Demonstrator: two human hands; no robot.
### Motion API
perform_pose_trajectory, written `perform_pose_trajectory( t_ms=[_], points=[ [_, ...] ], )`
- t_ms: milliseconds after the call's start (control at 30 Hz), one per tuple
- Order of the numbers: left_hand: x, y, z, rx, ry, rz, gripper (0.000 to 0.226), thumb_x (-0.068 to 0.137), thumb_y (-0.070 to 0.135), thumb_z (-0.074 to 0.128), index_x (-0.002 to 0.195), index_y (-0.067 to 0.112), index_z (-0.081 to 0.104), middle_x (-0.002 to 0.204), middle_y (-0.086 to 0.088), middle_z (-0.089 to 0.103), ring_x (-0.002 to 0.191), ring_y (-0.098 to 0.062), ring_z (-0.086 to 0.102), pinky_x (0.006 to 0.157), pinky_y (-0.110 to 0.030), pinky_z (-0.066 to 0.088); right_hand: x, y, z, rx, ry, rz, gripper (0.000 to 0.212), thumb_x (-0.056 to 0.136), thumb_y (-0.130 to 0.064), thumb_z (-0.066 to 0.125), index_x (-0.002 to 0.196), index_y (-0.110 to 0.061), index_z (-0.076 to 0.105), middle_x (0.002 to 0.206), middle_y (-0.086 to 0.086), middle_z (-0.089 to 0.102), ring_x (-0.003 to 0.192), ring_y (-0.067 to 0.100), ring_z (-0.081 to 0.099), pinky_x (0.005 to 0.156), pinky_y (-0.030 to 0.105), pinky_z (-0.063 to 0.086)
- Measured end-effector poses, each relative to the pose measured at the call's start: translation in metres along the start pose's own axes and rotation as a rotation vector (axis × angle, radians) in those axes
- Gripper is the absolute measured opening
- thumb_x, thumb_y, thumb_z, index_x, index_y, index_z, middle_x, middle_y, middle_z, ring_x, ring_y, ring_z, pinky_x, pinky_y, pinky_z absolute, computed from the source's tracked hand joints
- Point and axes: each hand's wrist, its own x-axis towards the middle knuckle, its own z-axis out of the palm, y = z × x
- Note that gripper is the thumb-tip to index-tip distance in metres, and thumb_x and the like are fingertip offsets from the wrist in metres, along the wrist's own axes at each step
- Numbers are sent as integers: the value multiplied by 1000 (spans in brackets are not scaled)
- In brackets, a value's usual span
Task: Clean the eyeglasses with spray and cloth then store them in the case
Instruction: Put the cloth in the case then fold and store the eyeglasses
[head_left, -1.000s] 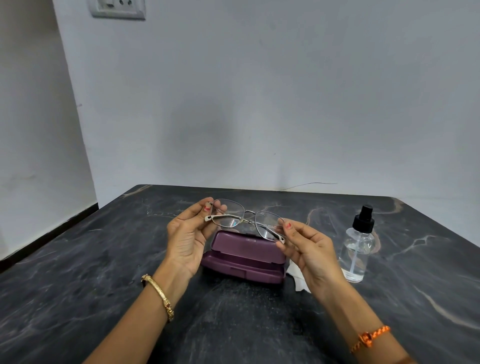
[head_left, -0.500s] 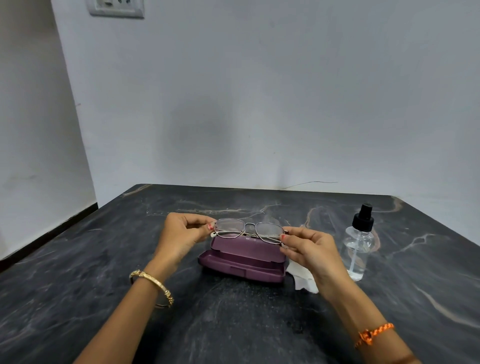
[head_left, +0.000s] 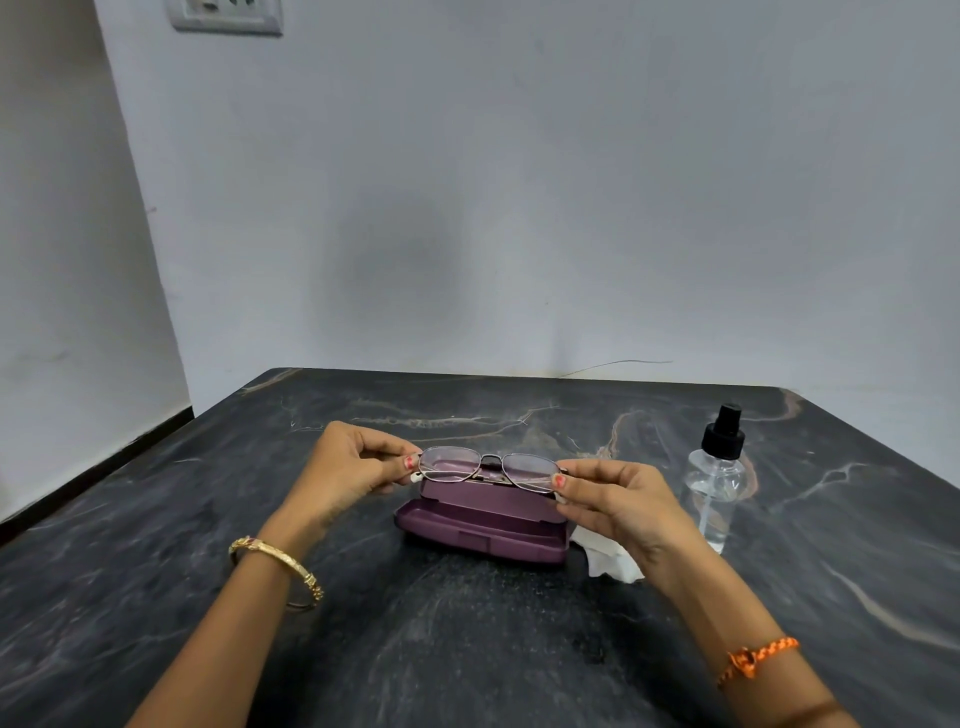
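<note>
We pinch the glasses (head_left: 487, 469) at each end, left hand (head_left: 349, 470) and right hand (head_left: 621, 500), over the open case (head_left: 483, 525); storing step, next lower them in level.

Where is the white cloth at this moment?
In the head view the cloth lies on the table, right of the open case, partly hidden under the right hand, with the spray bottle farther right.

Left hand (head_left: 353, 467), right hand (head_left: 618, 499) — both pinching

A wall socket (head_left: 227, 14) (partly cropped) above a dark marble table (head_left: 156, 545).
</note>
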Motion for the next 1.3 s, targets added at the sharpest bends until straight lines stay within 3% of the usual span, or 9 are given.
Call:
perform_pose_trajectory(
  t_ms=[167,267,433,633,833,967,1133,1300],
  points=[
    [-2,-1,-21,-21,-71,-73,21,73,-7,66,68,12,73,58,1,72,51,-4,65,47,-12,52,-5,5,11,-13,-73,13,15,69,9,70,80,1,65,55,3,68,51,10,67,52,18,56],
    [-3,-9,-37,-44,-127,-159,27,73,-11,65,62,13,74,55,-4,70,49,-7,65,45,-13,52,-11,8,22,-37,-139,9,17,67,11,71,77,0,63,53,2,66,49,10,66,50,19,56],
    [-4,-22,-60,-36,-190,-275,23,75,-17,59,75,1,72,60,-10,72,52,-10,67,46,-16,53,-19,15,38,-110,-239,16,24,68,13,69,84,-2,59,50,0,66,49,9,66,49,18,55],
    [-5,-32,-69,-61,-201,-405,29,75,-24,53,67,-1,70,55,-13,69,46,-14,66,39,-17,51,-25,32,48,-277,-280,-18,20,70,8,72,80,-6,61,49,-2,64,52,10,66,51,18,53],
    [-5,-37,-69,-15,-253,-509,30,77,-20,55,64,1,72,57,-12,70,47,-11,66,41,-17,52,-27,34,52,-677,-223,-222,20,75,-3,71,69,-17,59,63,5,66,55,12,64,59,20,57],
    [-5,-37,-69,7,-253,-514,25,76,-17,58,68,2,72,60,-10,71,48,-9,65,42,-16,52,-27,36,53,-847,-198,-304,10,76,-12,71,76,-19,63,71,5,70,54,4,60,65,20,53],
    [-6,-37,-70,5,-229,-520,22,76,-15,60,71,1,73,57,-9,70,49,-8,65,42,-15,52,-26,36,53,-942,-184,-401,13,76,-23,71,86,-15,68,59,-16,57,51,-6,53,56,3,43],
    [-5,-38,-70,10,-215,-521,22,77,-13,60,70,3,73,56,-10,68,49,-8,65,45,-15,53,-28,36,52,-1006,-196,-515,14,78,-27,67,87,-16,68,79,-1,72,65,5,63,68,17,53]
  ],
)
